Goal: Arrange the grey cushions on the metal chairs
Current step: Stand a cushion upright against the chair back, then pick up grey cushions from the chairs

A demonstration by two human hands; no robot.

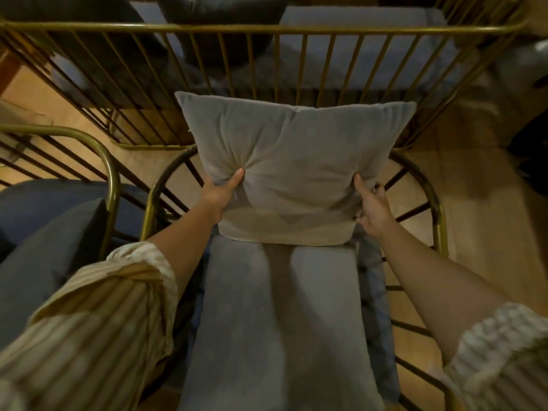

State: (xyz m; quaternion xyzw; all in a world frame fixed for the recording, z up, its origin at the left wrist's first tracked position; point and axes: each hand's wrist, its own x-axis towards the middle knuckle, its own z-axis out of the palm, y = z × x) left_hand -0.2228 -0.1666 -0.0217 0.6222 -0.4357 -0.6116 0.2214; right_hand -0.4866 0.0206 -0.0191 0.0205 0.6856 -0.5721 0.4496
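Note:
A square grey cushion [293, 161] stands upright against the curved back of a gold metal chair [439, 215], its lower edge resting on the chair's grey seat pad [281, 321]. My left hand [221, 192] grips the cushion's lower left side, thumb pressed into the fabric. My right hand [372, 207] holds the lower right side. Both forearms reach over the seat pad in striped, rolled-up sleeves.
A second gold chair [111, 173] with a dark grey cushion [44, 232] stands close on the left. Behind is a gold-railed sofa [267, 28] with a grey seat and dark leather pillows [222, 22]. Wooden floor surrounds the chairs.

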